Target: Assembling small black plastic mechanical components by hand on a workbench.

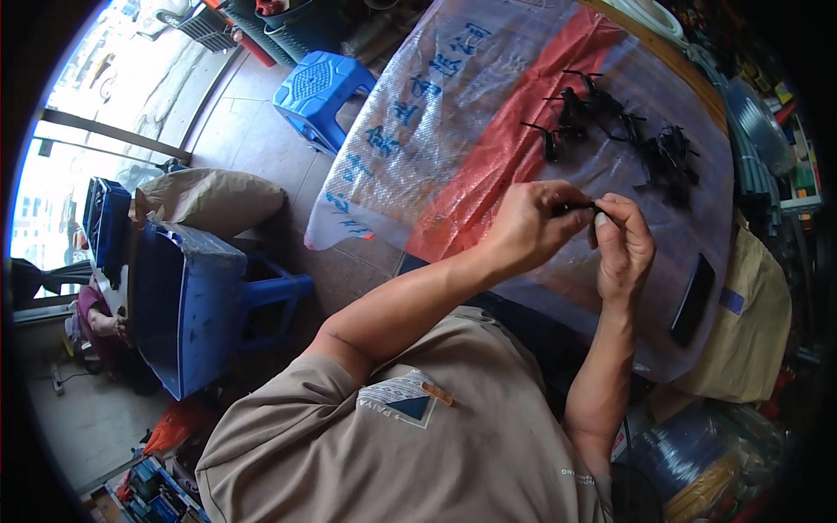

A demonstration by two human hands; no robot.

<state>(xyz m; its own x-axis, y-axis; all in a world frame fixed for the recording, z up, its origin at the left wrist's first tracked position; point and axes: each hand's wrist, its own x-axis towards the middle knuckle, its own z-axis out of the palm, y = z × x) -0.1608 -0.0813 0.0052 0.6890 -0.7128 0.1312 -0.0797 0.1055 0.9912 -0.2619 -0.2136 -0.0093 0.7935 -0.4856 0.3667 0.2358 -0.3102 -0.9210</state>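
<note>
My left hand [538, 223] and my right hand [624, 254] meet over the near part of the covered table. Both are closed, fingertips pinching a small black part [596, 209] between them. Most of that part is hidden by my fingers, so its exact kind cannot be made out. Just beyond my hands lies a loose heap of black pieces [652, 157] with thin projecting pins or arms. Several similar black pieces [571, 112] are spread to the left of the heap.
A woven plastic sheet [436, 96] with a red stripe covers the table. A flat black phone-like slab [693, 299] lies at the right. Left of the table stand a blue stool [318, 87] and a blue bin [205, 305]. Paper sacks [741, 322] and coiled tubing [689, 458] crowd the right.
</note>
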